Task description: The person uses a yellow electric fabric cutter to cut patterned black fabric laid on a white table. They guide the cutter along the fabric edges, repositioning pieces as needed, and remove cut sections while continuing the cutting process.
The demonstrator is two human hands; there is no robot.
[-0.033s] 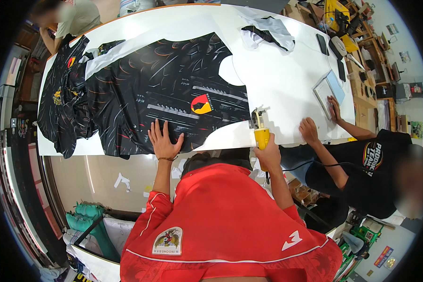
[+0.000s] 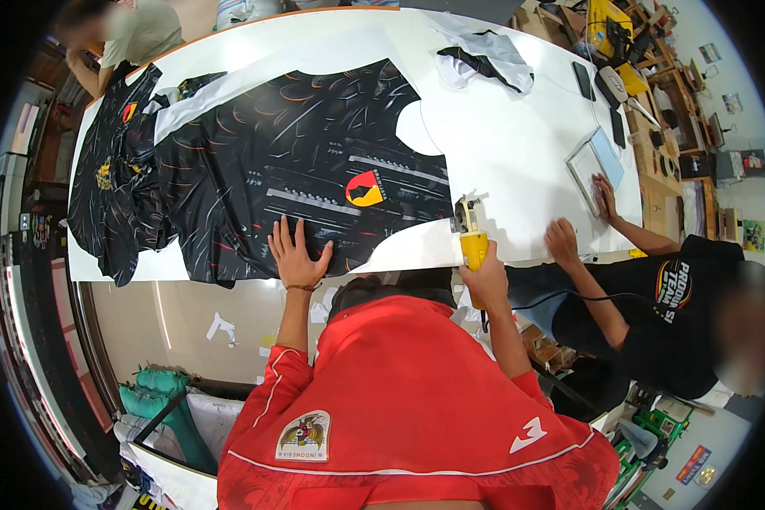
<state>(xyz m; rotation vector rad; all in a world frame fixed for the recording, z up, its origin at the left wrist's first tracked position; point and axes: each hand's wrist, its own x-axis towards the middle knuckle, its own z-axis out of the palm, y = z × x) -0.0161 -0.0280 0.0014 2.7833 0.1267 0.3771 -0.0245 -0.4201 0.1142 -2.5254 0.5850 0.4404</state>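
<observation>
**Head view: cutter at near edge of printed fabric, cut line only partly run**

Head view shows the left hand [image 2: 298, 255] pressed flat, fingers spread, on the black printed fabric [image 2: 314, 161] near the near edge of the white table [image 2: 518, 144]; it grips nothing. The right hand [image 2: 483, 279] is closed around the yellow handle of an electric fabric cutter [image 2: 470, 231], whose head stands on the white sheet just beside the fabric's right end, close to the table's near edge.

Progress, as judged: the fabric's outline toward the near edge looks cut free in a curve below the red-and-yellow emblem [image 2: 365, 188], while white margin remains along the far edge and left corner. Trimming appears partly done.

A co-worker's hands [image 2: 582, 221] rest by a clear sheet [image 2: 593, 166] at the right edge. Another person [image 2: 136, 34] stands at the far left corner.
</observation>
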